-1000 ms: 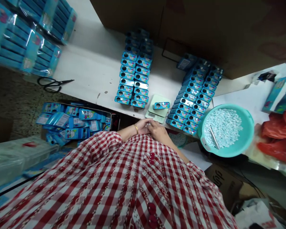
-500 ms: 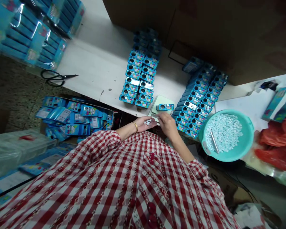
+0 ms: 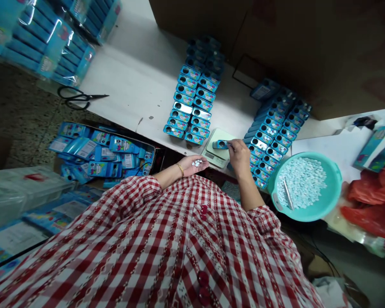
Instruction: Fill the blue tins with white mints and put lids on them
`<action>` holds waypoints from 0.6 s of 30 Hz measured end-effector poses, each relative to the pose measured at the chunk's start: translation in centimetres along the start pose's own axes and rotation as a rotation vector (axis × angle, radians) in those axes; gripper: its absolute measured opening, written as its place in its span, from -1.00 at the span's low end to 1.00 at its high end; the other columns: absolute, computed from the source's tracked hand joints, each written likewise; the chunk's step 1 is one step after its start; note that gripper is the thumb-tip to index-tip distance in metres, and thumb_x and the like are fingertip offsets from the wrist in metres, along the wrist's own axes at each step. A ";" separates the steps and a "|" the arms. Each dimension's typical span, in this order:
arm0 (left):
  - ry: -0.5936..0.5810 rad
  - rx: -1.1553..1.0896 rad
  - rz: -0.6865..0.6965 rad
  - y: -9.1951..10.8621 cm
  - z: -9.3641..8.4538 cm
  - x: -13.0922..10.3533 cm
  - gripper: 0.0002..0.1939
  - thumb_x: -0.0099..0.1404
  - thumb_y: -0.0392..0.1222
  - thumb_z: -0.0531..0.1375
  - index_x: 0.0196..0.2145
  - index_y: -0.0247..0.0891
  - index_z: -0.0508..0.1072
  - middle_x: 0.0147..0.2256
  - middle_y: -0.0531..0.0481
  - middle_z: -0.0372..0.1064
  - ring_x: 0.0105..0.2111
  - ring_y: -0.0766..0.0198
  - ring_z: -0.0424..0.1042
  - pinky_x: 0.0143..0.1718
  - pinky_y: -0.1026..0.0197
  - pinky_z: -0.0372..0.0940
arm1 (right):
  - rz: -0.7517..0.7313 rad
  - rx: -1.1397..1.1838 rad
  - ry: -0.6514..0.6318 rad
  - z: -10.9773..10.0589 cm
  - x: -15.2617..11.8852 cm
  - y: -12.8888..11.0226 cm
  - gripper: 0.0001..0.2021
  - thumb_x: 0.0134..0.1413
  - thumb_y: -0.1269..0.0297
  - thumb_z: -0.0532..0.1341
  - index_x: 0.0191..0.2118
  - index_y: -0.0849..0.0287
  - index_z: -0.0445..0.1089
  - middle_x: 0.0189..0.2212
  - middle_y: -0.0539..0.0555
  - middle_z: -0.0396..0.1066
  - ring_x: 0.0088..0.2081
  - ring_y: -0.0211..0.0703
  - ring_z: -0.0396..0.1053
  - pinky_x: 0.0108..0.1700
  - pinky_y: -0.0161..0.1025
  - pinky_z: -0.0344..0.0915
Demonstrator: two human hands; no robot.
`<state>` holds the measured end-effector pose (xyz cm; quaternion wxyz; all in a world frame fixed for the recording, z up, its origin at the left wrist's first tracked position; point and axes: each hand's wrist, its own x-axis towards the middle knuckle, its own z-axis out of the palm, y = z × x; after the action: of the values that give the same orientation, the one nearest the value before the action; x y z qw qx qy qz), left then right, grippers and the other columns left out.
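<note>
1. Wide on my feed: the white surface carries a left block of blue boxes and a right block of blue boxes.
2. The turquoise bowl sits beside the right block, with pale pellets inside.
3. Between the blocks, near the front edge, I spot the pale scale.
4. Right hand is at the scale, the nearer one; fingers bunched, though I can't tell if they grip anything.
5. Left hand lies palm up, fingers open, front-left of the scale.
6. Key line: the single box rests on the scale, left of the right fingers, long axis pointing toward them.
7. Smallest: loose white pellets in the left palm.
</note>
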<state>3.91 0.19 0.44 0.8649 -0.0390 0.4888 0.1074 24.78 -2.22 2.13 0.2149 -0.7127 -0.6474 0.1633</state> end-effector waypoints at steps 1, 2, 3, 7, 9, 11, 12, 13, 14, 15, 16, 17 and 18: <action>0.005 -0.002 0.002 0.1 -0.1 -0.1 -0.70 0.34 -0.34 -0.01 -0.46 -0.47 0.42 -0.51 -0.21 0.45 -0.48 0.28 0.49 -0.42 0.32 0.40 | 0.021 -0.025 0.009 -0.1 0.1 0.3 -0.77 0.17 0.34 0.04 -0.22 0.17 0.44 -0.26 0.15 0.43 -0.18 -0.08 0.35 -0.09 -0.17 0.30; 0.009 -0.003 0.004 0.2 -0.1 -0.1 -0.70 0.35 -0.34 -0.02 -0.46 -0.47 0.42 -0.51 -0.21 0.45 -0.48 0.28 0.49 -0.42 0.32 0.40 | 0.038 -0.051 0.015 -0.1 0.1 0.5 -0.77 0.16 0.35 0.04 -0.22 0.18 0.44 -0.26 0.16 0.43 -0.19 -0.07 0.35 -0.10 -0.17 0.29; 0.012 -0.004 0.006 0.2 -0.2 -0.2 -0.70 0.35 -0.34 -0.02 -0.45 -0.47 0.43 -0.51 -0.20 0.45 -0.48 0.28 0.49 -0.42 0.32 0.40 | 0.052 -0.077 0.015 0.0 0.3 0.6 -0.76 0.16 0.37 0.03 -0.22 0.18 0.45 -0.26 0.16 0.43 -0.19 -0.06 0.35 -0.11 -0.16 0.29; 0.021 -0.011 0.019 0.2 -0.6 -0.3 -0.73 0.33 -0.34 0.01 -0.44 -0.46 0.43 -0.50 -0.20 0.45 -0.47 0.28 0.49 -0.43 0.33 0.40 | 0.043 -0.133 -0.053 0.7 0.7 0.3 -0.73 0.15 0.42 0.00 -0.20 0.19 0.45 -0.25 0.18 0.43 -0.20 -0.04 0.33 -0.12 -0.14 0.28; 0.028 -0.018 0.022 0.2 -0.8 -0.4 -0.74 0.33 -0.34 0.02 -0.43 -0.46 0.43 -0.50 -0.21 0.45 -0.47 0.28 0.49 -0.43 0.32 0.39 | -0.003 -0.115 -0.086 0.9 0.8 -0.3 -0.72 0.16 0.41 0.00 -0.18 0.18 0.45 -0.23 0.18 0.44 -0.19 -0.04 0.33 -0.12 -0.14 0.28; 0.036 -0.027 0.026 0.2 -1.0 -0.5 -0.74 0.32 -0.34 0.02 -0.44 -0.46 0.44 -0.50 -0.21 0.45 -0.46 0.27 0.48 -0.43 0.32 0.39 | -0.044 -0.074 -0.068 0.5 0.7 -0.7 -0.72 0.18 0.39 0.00 -0.15 0.17 0.44 -0.21 0.17 0.44 -0.17 -0.06 0.33 -0.10 -0.15 0.28; 0.041 -0.031 0.028 0.3 -1.2 -0.5 -0.74 0.32 -0.33 0.02 -0.44 -0.46 0.44 -0.50 -0.21 0.45 -0.46 0.27 0.48 -0.43 0.32 0.39 | -0.051 -0.050 -0.040 0.1 0.6 -0.9 -0.73 0.19 0.38 0.00 -0.15 0.17 0.44 -0.21 0.16 0.44 -0.16 -0.07 0.34 -0.08 -0.15 0.28; 0.046 -0.036 0.033 0.3 -1.3 -0.6 -0.74 0.32 -0.34 0.02 -0.44 -0.46 0.44 -0.50 -0.21 0.45 -0.46 0.27 0.48 -0.43 0.32 0.39 | -0.047 -0.025 -0.006 -0.4 0.4 -1.0 -0.73 0.20 0.36 0.01 -0.16 0.16 0.44 -0.22 0.16 0.44 -0.16 -0.08 0.34 -0.08 -0.15 0.29; 0.050 -0.040 0.037 0.4 -1.5 -0.6 -0.74 0.32 -0.34 0.02 -0.44 -0.46 0.44 -0.50 -0.21 0.45 -0.46 0.27 0.48 -0.42 0.32 0.39 | -0.037 0.003 0.028 -1.0 0.1 -1.1 -0.74 0.20 0.35 0.01 -0.17 0.16 0.45 -0.24 0.15 0.45 -0.17 -0.09 0.35 -0.08 -0.15 0.29; 0.054 -0.044 0.039 0.4 -1.6 -0.7 -0.75 0.32 -0.34 0.02 -0.43 -0.46 0.44 -0.50 -0.21 0.45 -0.46 0.27 0.48 -0.42 0.31 0.39 | -0.023 0.034 0.059 -1.5 -0.3 -1.3 -0.75 0.20 0.35 0.03 -0.19 0.16 0.45 -0.26 0.14 0.45 -0.18 -0.10 0.37 -0.08 -0.15 0.30; 0.057 -0.046 0.038 0.4 -1.7 -0.7 -0.75 0.31 -0.34 0.02 -0.43 -0.46 0.44 -0.50 -0.21 0.45 -0.46 0.27 0.48 -0.42 0.31 0.39 | -0.012 0.066 0.080 -1.9 -0.7 -1.5 -0.77 0.19 0.34 0.04 -0.21 0.16 0.45 -0.28 0.13 0.46 -0.19 -0.11 0.38 -0.09 -0.16 0.31; 0.056 -0.044 0.033 0.3 -1.8 -0.7 -0.74 0.32 -0.35 0.02 -0.43 -0.46 0.44 -0.49 -0.22 0.45 -0.46 0.27 0.48 -0.42 0.31 0.39 | -0.009 0.100 0.085 -2.1 -1.2 -2.0 -0.79 0.18 0.34 0.06 -0.22 0.15 0.45 -0.29 0.12 0.46 -0.20 -0.12 0.39 -0.10 -0.16 0.32; 0.050 -0.038 0.024 0.2 -1.8 -0.8 -0.73 0.32 -0.34 0.01 -0.43 -0.46 0.45 -0.48 -0.22 0.45 -0.45 0.27 0.48 -0.41 0.30 0.38 | -0.019 0.134 0.068 -2.0 -1.8 -2.5 -0.79 0.17 0.35 0.07 -0.23 0.14 0.45 -0.29 0.11 0.46 -0.21 -0.13 0.40 -0.11 -0.17 0.33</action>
<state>2.01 -0.02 0.19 0.8503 -0.0522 0.5084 0.1259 23.42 -4.02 5.03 0.2856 -0.6956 -0.6342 0.1797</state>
